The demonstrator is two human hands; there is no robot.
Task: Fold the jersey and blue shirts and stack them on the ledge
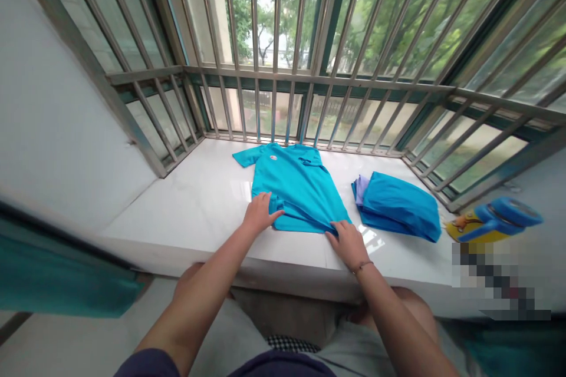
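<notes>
A turquoise T-shirt [296,179] lies on the white window ledge, its collar end towards the window bars. One short sleeve sticks out to the left, and no sleeve sticks out on the right. My left hand [260,212] grips fabric at the shirt's lower left side, thumb pointing right. At the lower right corner, my right hand [349,242] has its fingers closed on the cloth near the hem. A diagonal crease runs between the two hands. Some fabric under the fingers is hidden.
To the right lies a stack of folded blue clothes [398,203] with a lilac piece showing. Beyond it stands a blue and yellow bottle [493,221], beside a blurred-out patch. Metal bars [318,78] enclose the ledge [177,212]. A teal curtain [62,271] hangs at left.
</notes>
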